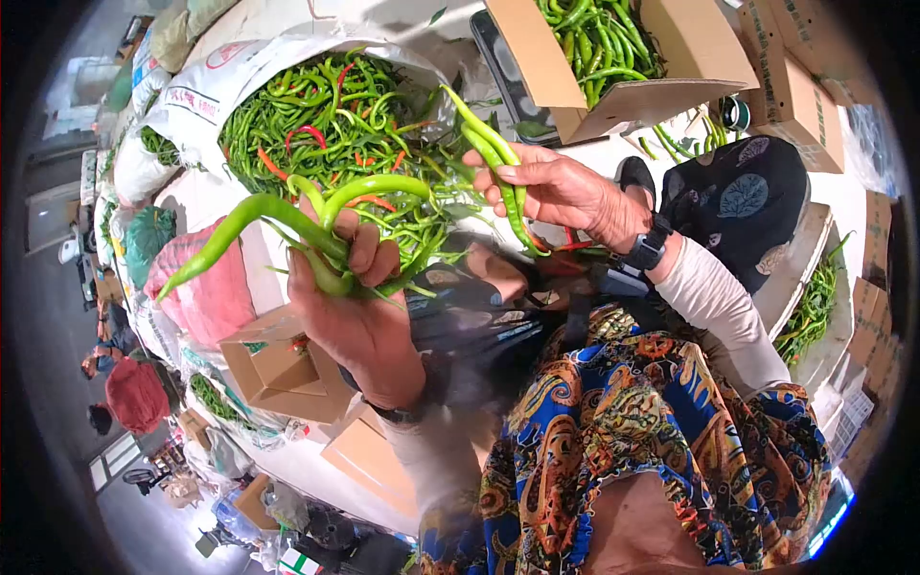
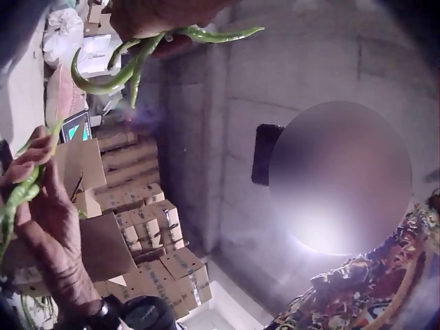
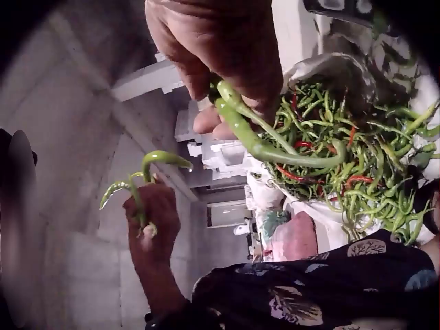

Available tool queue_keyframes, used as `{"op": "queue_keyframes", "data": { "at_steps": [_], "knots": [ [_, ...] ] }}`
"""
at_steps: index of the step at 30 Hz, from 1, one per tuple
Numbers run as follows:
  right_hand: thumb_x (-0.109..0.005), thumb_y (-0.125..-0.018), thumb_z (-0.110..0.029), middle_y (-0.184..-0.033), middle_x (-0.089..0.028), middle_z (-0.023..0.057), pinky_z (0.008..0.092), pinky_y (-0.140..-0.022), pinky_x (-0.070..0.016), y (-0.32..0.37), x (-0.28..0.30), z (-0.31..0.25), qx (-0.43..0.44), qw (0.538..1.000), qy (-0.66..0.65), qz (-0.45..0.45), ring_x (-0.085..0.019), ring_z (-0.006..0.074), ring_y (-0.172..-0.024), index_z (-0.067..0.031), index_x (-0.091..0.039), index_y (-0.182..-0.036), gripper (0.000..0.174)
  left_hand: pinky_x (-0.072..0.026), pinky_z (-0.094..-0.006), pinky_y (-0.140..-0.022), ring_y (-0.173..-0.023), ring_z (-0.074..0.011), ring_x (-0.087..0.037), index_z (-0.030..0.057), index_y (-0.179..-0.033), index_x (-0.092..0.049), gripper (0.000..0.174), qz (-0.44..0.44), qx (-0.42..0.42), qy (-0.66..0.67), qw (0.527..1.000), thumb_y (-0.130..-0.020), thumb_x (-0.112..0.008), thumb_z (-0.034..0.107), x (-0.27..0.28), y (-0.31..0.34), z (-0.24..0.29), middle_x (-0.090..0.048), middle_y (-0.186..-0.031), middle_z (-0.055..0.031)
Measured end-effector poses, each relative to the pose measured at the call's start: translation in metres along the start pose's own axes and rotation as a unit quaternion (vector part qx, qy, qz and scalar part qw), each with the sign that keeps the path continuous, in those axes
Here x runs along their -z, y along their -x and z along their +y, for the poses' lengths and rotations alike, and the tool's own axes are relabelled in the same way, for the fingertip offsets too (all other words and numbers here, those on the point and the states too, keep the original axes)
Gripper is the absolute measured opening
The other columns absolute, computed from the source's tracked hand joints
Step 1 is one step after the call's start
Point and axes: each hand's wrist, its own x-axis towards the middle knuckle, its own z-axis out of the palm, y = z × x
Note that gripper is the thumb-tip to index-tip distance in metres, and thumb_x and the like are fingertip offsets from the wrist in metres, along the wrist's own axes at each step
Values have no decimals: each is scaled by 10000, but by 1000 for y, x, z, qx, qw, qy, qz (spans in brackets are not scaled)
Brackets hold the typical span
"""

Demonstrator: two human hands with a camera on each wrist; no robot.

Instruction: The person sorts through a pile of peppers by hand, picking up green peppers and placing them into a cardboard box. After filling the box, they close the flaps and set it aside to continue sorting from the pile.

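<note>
My left hand (image 1: 359, 331) is raised before the pile and grips several long green chili peppers (image 1: 244, 216), which curl out past the fingers on both sides. To its right, my right hand (image 1: 580, 196) pinches a pair of slim green chili peppers (image 1: 491, 142) between thumb and fingers. Their lower ends hang below the palm. In the right wrist view these two peppers (image 3: 254, 141) lie side by side under the fingers. Behind both hands, a big white sack (image 1: 196, 101) gapes around a heap of green chilies (image 1: 307, 120) with some red ones mixed in.
A cardboard box (image 1: 661, 101) of green peppers stands at the upper right. An open carton (image 1: 287, 369) sits at the lower left, near a pink sack (image 1: 201, 283). Stacked cartons (image 1: 800, 91) line the right side. Loose chilies (image 1: 815, 307) lie at far right.
</note>
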Motion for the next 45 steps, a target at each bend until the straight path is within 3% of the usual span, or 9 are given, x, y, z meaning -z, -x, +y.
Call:
{"op": "queue_keyframes", "data": {
  "at_steps": [15,21,23,27,29,33,35,40,45],
  "knots": [
    [-600,-897,-268,-921,-623,91,335,-739,-489,69,-77,-199,267,942,171,106,-596,188,-808,-18,-533,-1183,385,-322,-233,-523,-627,-103,-372,76,-1392,-293,549,-94,64,69,991,-931,-507,284,6,-6,-11,-444,-942,-85],
    [-581,-903,-312,-1152,-606,78,289,-962,-378,72,-2,-238,80,716,653,233,-513,158,-1109,-5,-551,-1209,434,-302,-232,-521,-640,-108,-367,88,-1364,-364,498,-39,71,9,997,-931,-490,299,0,-4,-15,-428,-933,-70],
    [-607,-874,-311,-1172,-610,104,317,-956,-407,72,25,-263,40,520,803,290,-504,177,-1149,-34,-532,-1250,473,-294,-234,-503,-622,-105,-361,93,-1348,-394,496,10,65,-23,998,-916,-514,304,-8,-2,-17,-434,-867,-43],
    [-618,-847,-257,-1145,-613,126,380,-910,-454,54,52,-303,46,537,788,297,-539,241,-1118,-47,-551,-1214,429,-275,-230,-459,-559,-98,-348,79,-1292,-474,495,138,36,-126,982,-878,-568,333,-19,-5,-23,-502,-798,-11],
    [-617,-815,-228,-1118,-597,139,383,-896,-485,38,83,-306,37,233,930,282,-588,329,-1031,-86,-572,-1219,431,-276,-223,-441,-564,-96,-364,75,-1300,-477,501,168,44,-196,965,-879,-572,330,-19,-7,-25,-532,-834,-25],
    [-635,-793,-153,-1075,-564,157,384,-877,-487,37,81,-284,11,49,977,209,-556,324,-1042,-61,-599,-1128,349,-294,-220,-429,-562,-98,-413,68,-1335,-449,535,62,49,-130,988,-888,-573,336,-12,-8,-27,-550,-913,-47],
    [-624,-797,-146,-1085,-551,164,394,-878,-484,26,80,-283,-25,39,974,223,-562,318,-1034,-61,-607,-1097,312,-314,-226,-439,-564,-107,-433,61,-1355,-425,559,49,61,-106,991,-890,-570,334,-9,-10,-26,-538,-935,-51],
    [-673,-772,-249,-848,-638,195,393,-761,-504,18,46,-302,35,283,904,320,-639,320,-824,-19,-649,-936,283,-340,-242,-463,-575,-114,-437,64,-1396,-368,591,91,75,-115,986,-897,-552,321,-13,-9,-27,-509,-896,-64],
    [-698,-756,-386,-743,-635,212,430,-671,-497,-1,87,-318,94,279,895,334,-634,341,-716,7,-647,-904,423,-342,-245,-488,-585,-121,-434,74,-1412,-336,592,60,93,-64,992,-910,-513,332,-15,-10,-29,-459,-856,-57]
  ]
}}
